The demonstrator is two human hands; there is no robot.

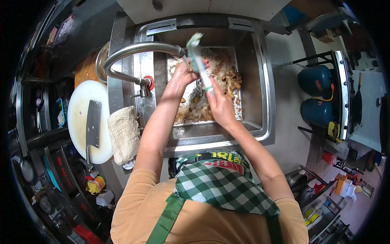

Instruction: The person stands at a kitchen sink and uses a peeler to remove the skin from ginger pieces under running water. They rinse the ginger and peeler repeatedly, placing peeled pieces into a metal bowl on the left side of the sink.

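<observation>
My right hand (221, 106) grips the handle of a white-and-green brush (199, 67), blurred and slanting up to the left. Beneath the brush, my left hand (184, 72) has its fingers curled around a small yellowish-brown piece, mostly hidden by the brush. Both hands are over a stainless steel sink (254, 76). The spout of a curved metal faucet (143, 45) ends just above my left hand, with water running by the wrist. Brown knobbly pieces, perhaps ginger root (233, 80), lie at the right of the basin floor amid dirty brown residue.
Left of the sink, a cleaver (93, 123) lies on a round white cutting board (79, 122). A folded beige cloth (124, 134) sits at the board's right edge. Two blue gas cylinders (315, 80) stand beneath a metal-edged stand at right. Shelves (45, 134) line the left side.
</observation>
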